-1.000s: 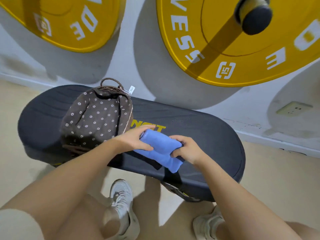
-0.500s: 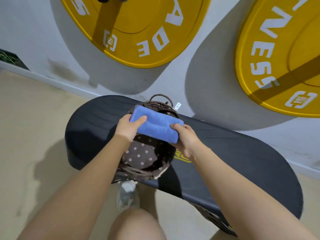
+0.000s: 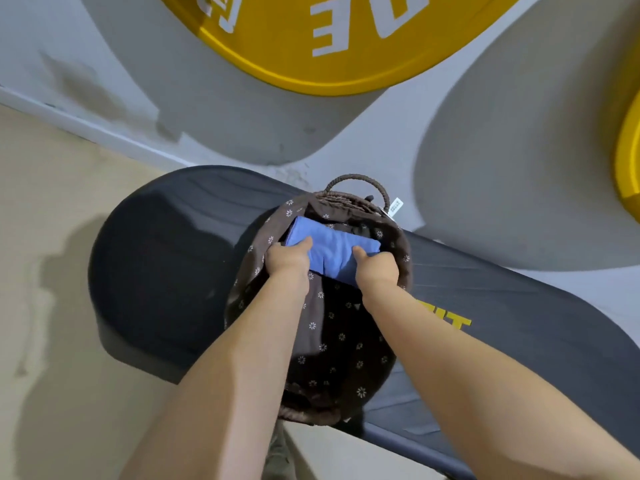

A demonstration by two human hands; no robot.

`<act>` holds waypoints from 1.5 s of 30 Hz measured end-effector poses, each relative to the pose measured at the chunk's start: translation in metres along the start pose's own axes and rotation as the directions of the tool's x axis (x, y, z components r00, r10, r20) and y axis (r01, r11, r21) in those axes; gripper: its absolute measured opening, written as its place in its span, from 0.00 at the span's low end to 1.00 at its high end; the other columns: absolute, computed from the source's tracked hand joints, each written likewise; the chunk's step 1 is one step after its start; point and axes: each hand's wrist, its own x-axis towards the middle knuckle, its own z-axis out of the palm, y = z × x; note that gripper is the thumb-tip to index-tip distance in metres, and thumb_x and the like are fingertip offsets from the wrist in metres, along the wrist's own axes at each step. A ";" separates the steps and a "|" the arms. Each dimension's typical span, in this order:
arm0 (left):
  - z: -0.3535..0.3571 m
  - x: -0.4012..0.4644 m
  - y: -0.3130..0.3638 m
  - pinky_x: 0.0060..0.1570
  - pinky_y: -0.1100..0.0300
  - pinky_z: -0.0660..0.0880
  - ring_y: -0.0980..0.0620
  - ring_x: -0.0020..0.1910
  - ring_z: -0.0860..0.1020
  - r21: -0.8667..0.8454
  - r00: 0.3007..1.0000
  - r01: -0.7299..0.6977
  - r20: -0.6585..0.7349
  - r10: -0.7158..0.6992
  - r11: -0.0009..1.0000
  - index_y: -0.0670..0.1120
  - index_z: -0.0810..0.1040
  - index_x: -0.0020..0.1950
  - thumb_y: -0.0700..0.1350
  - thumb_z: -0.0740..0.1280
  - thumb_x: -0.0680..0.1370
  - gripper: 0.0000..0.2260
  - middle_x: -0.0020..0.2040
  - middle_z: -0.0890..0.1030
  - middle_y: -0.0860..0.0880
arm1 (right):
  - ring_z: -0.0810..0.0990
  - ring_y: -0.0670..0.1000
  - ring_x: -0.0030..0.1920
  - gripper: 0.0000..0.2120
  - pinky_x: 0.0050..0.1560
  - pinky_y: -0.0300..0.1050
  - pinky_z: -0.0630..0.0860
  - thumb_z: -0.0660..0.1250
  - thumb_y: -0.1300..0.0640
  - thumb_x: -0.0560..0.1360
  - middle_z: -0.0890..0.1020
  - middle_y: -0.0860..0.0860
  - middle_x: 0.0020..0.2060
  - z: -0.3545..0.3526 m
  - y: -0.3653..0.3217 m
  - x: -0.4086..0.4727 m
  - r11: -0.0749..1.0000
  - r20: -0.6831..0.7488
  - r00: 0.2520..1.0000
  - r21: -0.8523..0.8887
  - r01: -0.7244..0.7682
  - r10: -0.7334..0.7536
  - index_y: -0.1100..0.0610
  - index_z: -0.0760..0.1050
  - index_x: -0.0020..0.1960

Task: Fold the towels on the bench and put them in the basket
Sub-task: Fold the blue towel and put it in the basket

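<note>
Since a moment ago we have lowered the folded blue towel point(image 3: 332, 252) into the basket point(image 3: 403, 251) on the counter point(image 3: 166, 258). Our left hand point(image 3: 287, 259) and right hand point(image 3: 375, 266) each pinch an end. Letting go unevenly could spring the fold open.

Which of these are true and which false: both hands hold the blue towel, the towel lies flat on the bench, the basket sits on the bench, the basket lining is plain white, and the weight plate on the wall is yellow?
1. Both hands hold the blue towel: true. The left hand and right hand grip the folded blue towel.
2. The towel lies flat on the bench: false. It is at the basket's mouth.
3. The basket sits on the bench: true.
4. The lining is plain white: false. It is brown with small flowers.
5. The weight plate is yellow: true.
</note>
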 end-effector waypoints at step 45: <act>-0.178 -0.074 0.066 0.65 0.48 0.64 0.40 0.65 0.67 0.797 0.721 -0.490 0.143 0.678 0.354 0.44 0.63 0.71 0.39 0.58 0.77 0.21 0.65 0.70 0.40 | 0.75 0.56 0.56 0.21 0.57 0.50 0.73 0.64 0.59 0.77 0.75 0.56 0.59 -0.012 0.001 -0.138 0.916 0.215 0.909 -0.106 0.387 -0.359 0.61 0.63 0.67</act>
